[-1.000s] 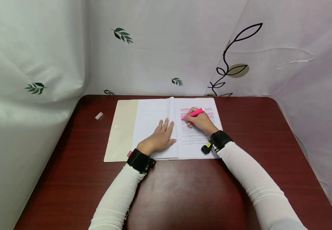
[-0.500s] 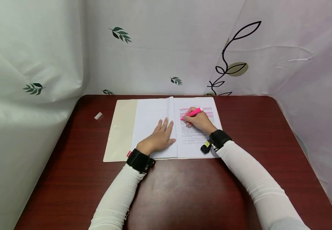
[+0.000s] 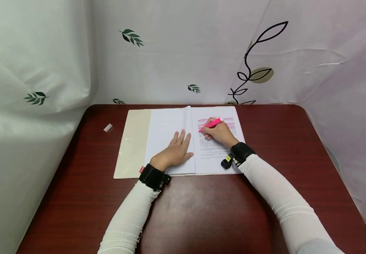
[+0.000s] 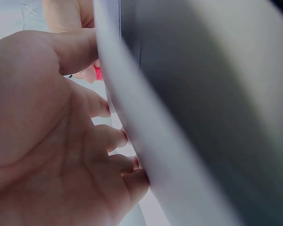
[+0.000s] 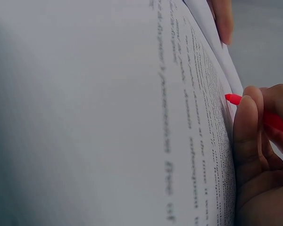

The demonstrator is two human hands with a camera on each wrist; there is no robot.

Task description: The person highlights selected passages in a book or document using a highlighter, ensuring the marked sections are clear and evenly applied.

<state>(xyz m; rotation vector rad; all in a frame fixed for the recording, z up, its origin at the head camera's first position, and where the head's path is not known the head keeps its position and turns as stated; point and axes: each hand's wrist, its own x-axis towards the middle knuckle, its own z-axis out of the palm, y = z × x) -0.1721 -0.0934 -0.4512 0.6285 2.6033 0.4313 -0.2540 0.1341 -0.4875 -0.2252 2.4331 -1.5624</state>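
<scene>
A pink highlighter (image 3: 214, 122) is pinched between the thumb and fingers of my right hand (image 3: 220, 134). Its tip (image 5: 230, 97) is at the left end of the printed lines on the right-hand page (image 3: 213, 165); whether it touches the paper is hard to tell. Several upper lines carry pink marking, and the hand covers part of the text. My left hand (image 3: 174, 152) rests on the blank left-hand page (image 3: 167, 121) with its fingers straight and spread, thumb beside the fold. In the left wrist view, the left palm (image 4: 42, 117) and fingertips lie against the paper.
Under the pages is an open cream folder (image 3: 132, 144) on a dark reddish-brown table (image 3: 208, 211). A small whitish piece (image 3: 108, 127), too small to identify, lies left of the folder. Behind the table hangs a white cloth (image 3: 167, 63) with leaf prints.
The head view has shifted very slightly. Both hands keep their places on the pages, and the highlighter tip stays at the left end of the text.
</scene>
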